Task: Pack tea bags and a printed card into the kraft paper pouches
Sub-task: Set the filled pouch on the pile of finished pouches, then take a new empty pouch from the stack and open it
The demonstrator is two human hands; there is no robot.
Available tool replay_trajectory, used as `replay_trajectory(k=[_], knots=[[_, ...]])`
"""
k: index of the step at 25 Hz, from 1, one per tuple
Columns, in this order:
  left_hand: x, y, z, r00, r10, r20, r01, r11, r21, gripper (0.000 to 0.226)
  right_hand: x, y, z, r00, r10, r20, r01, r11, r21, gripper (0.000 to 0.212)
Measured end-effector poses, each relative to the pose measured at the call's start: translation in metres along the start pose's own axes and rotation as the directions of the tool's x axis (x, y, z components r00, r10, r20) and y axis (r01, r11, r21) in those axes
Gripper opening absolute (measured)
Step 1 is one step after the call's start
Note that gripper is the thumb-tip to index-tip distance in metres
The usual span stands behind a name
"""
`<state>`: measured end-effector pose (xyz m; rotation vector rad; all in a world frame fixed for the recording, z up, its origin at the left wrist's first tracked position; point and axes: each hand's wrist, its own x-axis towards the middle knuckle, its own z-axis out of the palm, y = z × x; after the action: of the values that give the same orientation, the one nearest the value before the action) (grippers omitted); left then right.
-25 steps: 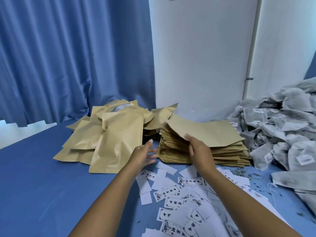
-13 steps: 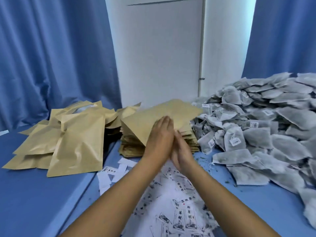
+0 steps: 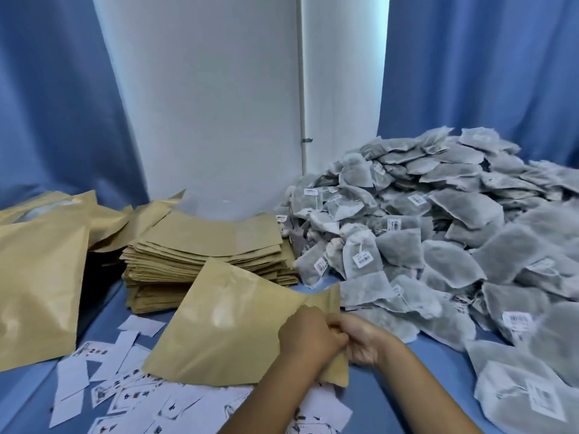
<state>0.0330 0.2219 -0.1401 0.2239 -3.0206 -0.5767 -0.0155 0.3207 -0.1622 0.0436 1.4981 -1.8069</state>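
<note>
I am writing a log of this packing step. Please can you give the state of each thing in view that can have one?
Flat kraft paper pouch: lifted, gripped at its right edge by both hands.
Left hand: pinches the pouch edge.
Right hand: grips the same edge.
Stack of empty kraft pouches: flat, piled.
Grey mesh tea bags: loose heap.
White printed cards: scattered.
Bulging kraft pouches: piled at left.

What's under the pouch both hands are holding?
Printed cards spread on the blue table run under the held pouch, gripped by the left hand and right hand. Whatever lies beneath its middle is covered.
</note>
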Motion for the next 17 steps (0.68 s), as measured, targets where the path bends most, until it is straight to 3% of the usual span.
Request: replay_trajectory(k=[4, 6, 11, 15, 17], knots=[[0.016, -0.035, 0.011, 0.983, 0.01, 0.185, 0.087, 0.86, -0.504, 0.04, -0.004, -0.004, -0.003, 0.993, 0.013, 0.118, 0.0, 0.994, -0.109, 0.028], [0.019, -0.048, 0.019, 0.981, 0.028, 0.19, 0.091, 0.802, -0.591, 0.045, -0.005, -0.003, -0.003, 0.991, 0.007, 0.135, 0.01, 0.992, -0.128, 0.029], [0.02, -0.045, 0.025, 0.994, 0.021, 0.103, 0.038, 0.839, -0.543, 0.045, -0.011, -0.008, -0.003, 0.996, -0.028, 0.081, 0.036, 0.994, -0.107, 0.035], [0.008, -0.026, 0.035, 0.965, 0.097, -0.244, -0.15, 0.966, -0.209, 0.03, -0.011, -0.004, 0.002, 0.978, -0.193, -0.075, 0.126, 0.842, -0.525, 0.046], [0.012, -0.021, 0.038, 0.944, 0.103, -0.312, -0.195, 0.941, -0.278, 0.03, -0.01, -0.002, 0.003, 0.976, -0.213, -0.054, 0.168, 0.882, -0.441, 0.045]])
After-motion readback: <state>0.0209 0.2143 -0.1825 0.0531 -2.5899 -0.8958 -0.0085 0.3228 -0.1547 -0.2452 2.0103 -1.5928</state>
